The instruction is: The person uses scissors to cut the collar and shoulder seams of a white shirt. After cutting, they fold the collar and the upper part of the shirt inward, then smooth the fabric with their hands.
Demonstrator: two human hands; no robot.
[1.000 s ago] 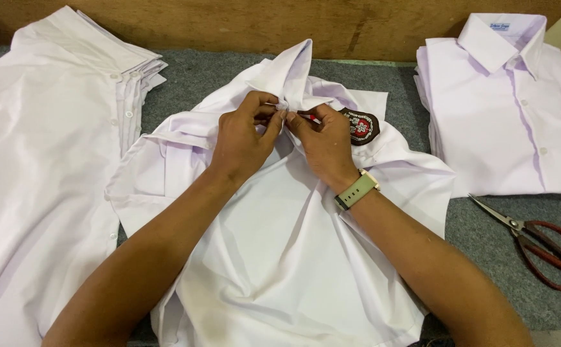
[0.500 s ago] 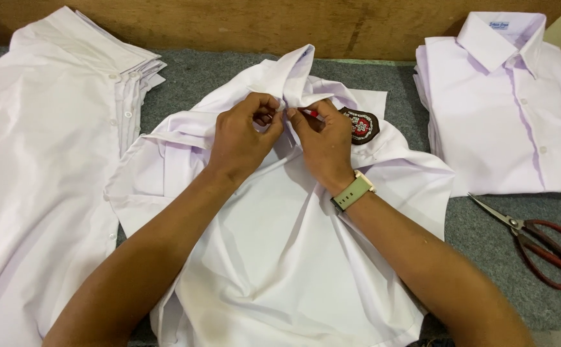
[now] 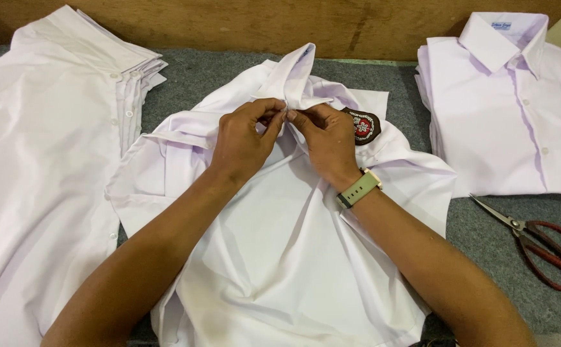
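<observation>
while both hands meet at the collar (image 3: 296, 77) of a white shirt (image 3: 280, 257), the left hand (image 3: 245, 138) and right hand (image 3: 325, 138) each pinch the fabric just below the raised collar, fingertips nearly touching one another. the fingers are curled in tight, closed on cloth rather than spread. whether a button sits between them cannot be told; the fingers hide that spot.

the shirt lies spread and rumpled in the middle of the grey worktop (image 3: 480, 257), front up, its collar pointing away from the person. a dark round badge (image 3: 364, 125) shows on the chest, just beside the right hand. a pale green watch (image 3: 359, 189) wraps the right wrist.

to the left, touching the shirt's edge, rests a stack (image 3: 43, 160) of white shirts laid flat. to the right, well apart from the hands, sits a neatly folded shirt pile (image 3: 508, 109) with its collar up. red-handled scissors (image 3: 537, 241) lie on the worktop near that pile's lower corner, blades closed. a wooden board (image 3: 261, 26) runs along the far edge.
</observation>
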